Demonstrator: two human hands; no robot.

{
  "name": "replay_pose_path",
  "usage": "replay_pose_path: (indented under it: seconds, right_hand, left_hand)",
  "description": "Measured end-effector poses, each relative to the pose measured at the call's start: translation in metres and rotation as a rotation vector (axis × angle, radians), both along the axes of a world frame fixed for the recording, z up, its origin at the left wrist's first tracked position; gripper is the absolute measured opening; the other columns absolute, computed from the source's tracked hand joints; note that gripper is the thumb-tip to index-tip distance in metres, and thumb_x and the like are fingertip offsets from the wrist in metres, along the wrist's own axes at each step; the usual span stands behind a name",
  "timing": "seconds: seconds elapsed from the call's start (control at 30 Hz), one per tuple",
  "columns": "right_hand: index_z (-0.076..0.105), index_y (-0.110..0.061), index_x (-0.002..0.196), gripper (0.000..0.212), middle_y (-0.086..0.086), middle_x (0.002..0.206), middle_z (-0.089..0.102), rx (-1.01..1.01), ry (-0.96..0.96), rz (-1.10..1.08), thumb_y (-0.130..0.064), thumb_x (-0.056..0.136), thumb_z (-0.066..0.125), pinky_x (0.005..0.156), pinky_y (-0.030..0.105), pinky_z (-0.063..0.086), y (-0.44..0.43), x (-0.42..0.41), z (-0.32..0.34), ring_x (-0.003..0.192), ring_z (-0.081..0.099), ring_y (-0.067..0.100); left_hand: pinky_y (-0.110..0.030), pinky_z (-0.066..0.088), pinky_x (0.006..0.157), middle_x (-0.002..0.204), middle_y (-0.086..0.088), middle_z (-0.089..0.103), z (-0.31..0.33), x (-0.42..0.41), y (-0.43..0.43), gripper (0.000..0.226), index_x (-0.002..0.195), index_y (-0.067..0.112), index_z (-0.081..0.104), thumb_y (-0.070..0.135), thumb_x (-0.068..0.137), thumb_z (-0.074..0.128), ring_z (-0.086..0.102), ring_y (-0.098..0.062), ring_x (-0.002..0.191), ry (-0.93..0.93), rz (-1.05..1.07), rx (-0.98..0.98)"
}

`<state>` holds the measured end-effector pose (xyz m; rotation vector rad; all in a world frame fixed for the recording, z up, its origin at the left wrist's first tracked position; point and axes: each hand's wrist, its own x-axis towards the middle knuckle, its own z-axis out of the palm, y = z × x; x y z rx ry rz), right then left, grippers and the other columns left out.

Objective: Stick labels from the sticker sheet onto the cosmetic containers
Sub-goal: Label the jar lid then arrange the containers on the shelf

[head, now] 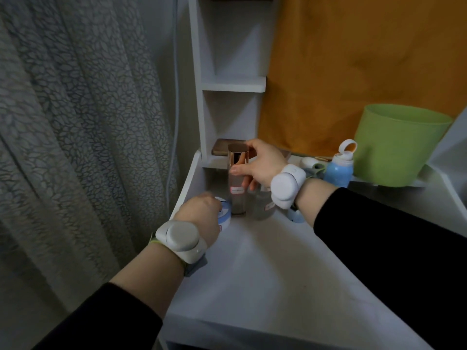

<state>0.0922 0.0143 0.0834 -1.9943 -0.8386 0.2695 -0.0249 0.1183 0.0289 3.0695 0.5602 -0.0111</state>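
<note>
A tall clear bottle with a rose-gold cap (237, 178) stands upright near the table's back left corner, a small label on its front. My right hand (260, 164) grips it just below the cap. Beside it on the right stands a second clear bottle (264, 202), also labelled and partly hidden by my right wrist. My left hand (202, 215) curls round a small round white and blue jar (225, 213) to the left of the tall bottle; a label shows low on the jar's side. No sticker sheet is in view.
The white table (265, 269) ends at a grey curtain (75, 122) on the left. White shelves (230, 84) rise at the back. A green bucket (396, 145) and a blue water bottle (340, 168) stand back right. A blue object (295, 215) peeks out under my right wrist.
</note>
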Motion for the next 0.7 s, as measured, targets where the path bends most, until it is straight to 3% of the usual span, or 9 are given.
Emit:
replay_pose_path:
  seconds: [0.07, 0.2, 0.33, 0.43, 0.53, 0.7]
  right_hand:
    - [0.049, -0.018, 0.116, 0.045, 0.002, 0.089, 0.066, -0.015, 0.006, 0.009, -0.015, 0.079, 0.075, 0.055, 0.039, 0.059, -0.003, 0.002, 0.003, 0.059, 0.069, 0.021]
    - [0.050, -0.015, 0.117, 0.045, 0.005, 0.093, 0.066, 0.025, 0.048, 0.030, -0.011, 0.079, 0.075, 0.052, 0.036, 0.057, -0.008, 0.005, 0.003, 0.055, 0.066, 0.018]
    - [0.052, -0.015, 0.113, 0.041, 0.006, 0.094, 0.068, 0.044, 0.077, 0.029, -0.010, 0.079, 0.075, 0.054, 0.037, 0.057, -0.009, 0.006, 0.002, 0.059, 0.067, 0.021]
    - [0.050, -0.014, 0.125, 0.055, 0.004, 0.101, 0.068, 0.023, 0.085, -0.006, -0.006, 0.077, 0.076, 0.047, 0.032, 0.053, -0.015, 0.010, -0.001, 0.057, 0.067, 0.021]
    - [0.046, -0.015, 0.134, 0.066, 0.002, 0.120, 0.059, -0.080, -0.007, -0.090, 0.000, 0.076, 0.073, 0.048, 0.034, 0.052, -0.031, 0.011, -0.003, 0.057, 0.065, 0.021]
    - [0.060, -0.020, 0.121, 0.041, 0.002, 0.103, 0.067, -0.326, -0.240, -0.080, -0.006, 0.083, 0.066, 0.059, 0.035, 0.060, -0.046, 0.010, -0.008, 0.067, 0.070, 0.020]
  left_hand:
    - [-0.031, 0.039, 0.105, 0.139, -0.006, 0.047, 0.002, 0.004, 0.002, 0.040, 0.133, 0.013, 0.052, 0.023, 0.094, 0.055, 0.049, -0.024, 0.126, 0.016, 0.015, 0.002]
    - [-0.032, 0.038, 0.107, 0.141, -0.008, 0.045, 0.007, 0.018, 0.006, 0.046, 0.138, 0.010, 0.046, 0.020, 0.094, 0.058, 0.047, -0.026, 0.128, 0.052, 0.038, -0.040]
    - [-0.030, 0.040, 0.103, 0.136, -0.010, 0.047, 0.008, 0.025, 0.010, 0.039, 0.131, 0.010, 0.052, 0.014, 0.093, 0.058, 0.050, -0.027, 0.124, 0.001, 0.017, -0.041]
    - [-0.032, 0.042, 0.099, 0.132, -0.009, 0.048, 0.004, 0.026, 0.011, 0.037, 0.126, 0.012, 0.055, 0.012, 0.090, 0.060, 0.052, -0.027, 0.120, -0.033, 0.006, -0.045]
    - [-0.031, 0.044, 0.095, 0.126, -0.006, 0.049, 0.002, 0.026, 0.009, 0.036, 0.122, 0.014, 0.058, 0.007, 0.087, 0.062, 0.052, -0.025, 0.116, -0.136, -0.011, -0.045]
    - [-0.035, 0.045, 0.093, 0.113, -0.005, 0.052, 0.001, 0.025, -0.003, 0.025, 0.110, 0.015, 0.064, 0.005, 0.087, 0.057, 0.048, -0.023, 0.110, -0.334, -0.088, -0.097]
